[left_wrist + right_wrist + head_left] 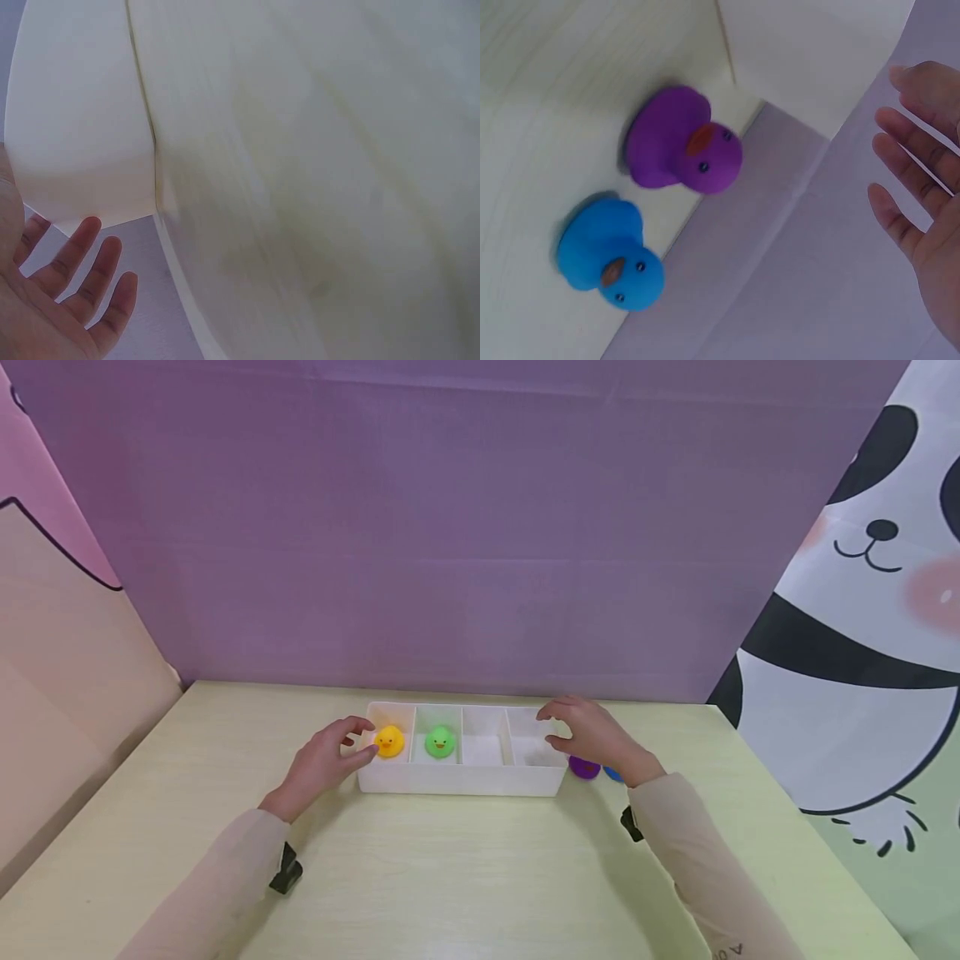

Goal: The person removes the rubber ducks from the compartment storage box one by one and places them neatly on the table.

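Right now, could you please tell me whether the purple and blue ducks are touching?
Apart: the right wrist view shows bare tabletop between the purple duck and the blue duck.

The table (450,877) bears a white box (461,780), purple duck (679,142), blue duck (604,244)

1. Left arm: long, pale beige fabric left sleeve (213,885), plain near the cuff, reaching the wrist.
2. Right arm: long, pale beige fabric right sleeve (693,843), matching colour, soft creases along the lower edge.
3. Dark printed lettering (727,952) on right sleeve, cut by the head view's bottom edge; not fully readable.
4. Small, angular, black left wrist device (287,870) juts out by the cuff.
5. Blocky black right wrist device (632,824), same placement, partly hidden; material unclear.
6. Left hand (321,764) and right hand (596,735): bare.
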A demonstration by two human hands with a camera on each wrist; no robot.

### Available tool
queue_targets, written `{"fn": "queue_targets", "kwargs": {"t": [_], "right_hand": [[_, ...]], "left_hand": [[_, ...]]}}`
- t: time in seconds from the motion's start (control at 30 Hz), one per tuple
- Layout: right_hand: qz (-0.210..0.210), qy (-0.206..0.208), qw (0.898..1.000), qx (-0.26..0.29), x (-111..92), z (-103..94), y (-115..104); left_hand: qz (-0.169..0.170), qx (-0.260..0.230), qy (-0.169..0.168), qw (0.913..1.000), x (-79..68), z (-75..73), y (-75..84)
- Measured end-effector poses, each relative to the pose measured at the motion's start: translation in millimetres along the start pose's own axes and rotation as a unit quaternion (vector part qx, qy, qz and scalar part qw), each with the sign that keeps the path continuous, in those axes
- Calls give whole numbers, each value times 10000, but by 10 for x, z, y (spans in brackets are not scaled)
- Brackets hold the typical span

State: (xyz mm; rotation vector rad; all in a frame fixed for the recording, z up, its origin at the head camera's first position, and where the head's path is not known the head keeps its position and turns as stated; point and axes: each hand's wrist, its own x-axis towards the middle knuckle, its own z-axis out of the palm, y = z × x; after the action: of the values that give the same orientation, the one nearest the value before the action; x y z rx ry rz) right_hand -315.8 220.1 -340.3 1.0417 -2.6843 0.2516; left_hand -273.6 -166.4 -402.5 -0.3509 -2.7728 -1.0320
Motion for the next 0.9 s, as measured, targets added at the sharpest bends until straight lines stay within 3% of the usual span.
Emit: {"fn": "queue_targets", "kwargs": {"t": [0.47, 0.9], "right_hand": [[-407, 59, 9992, -22, 286, 153, -231], [-594, -209, 9980, -104, 587, 182, -559]], "left_hand": [[-33, -32, -8, 10000, 9, 2, 9], [-52, -61, -33, 10000, 14, -1, 8]]}}
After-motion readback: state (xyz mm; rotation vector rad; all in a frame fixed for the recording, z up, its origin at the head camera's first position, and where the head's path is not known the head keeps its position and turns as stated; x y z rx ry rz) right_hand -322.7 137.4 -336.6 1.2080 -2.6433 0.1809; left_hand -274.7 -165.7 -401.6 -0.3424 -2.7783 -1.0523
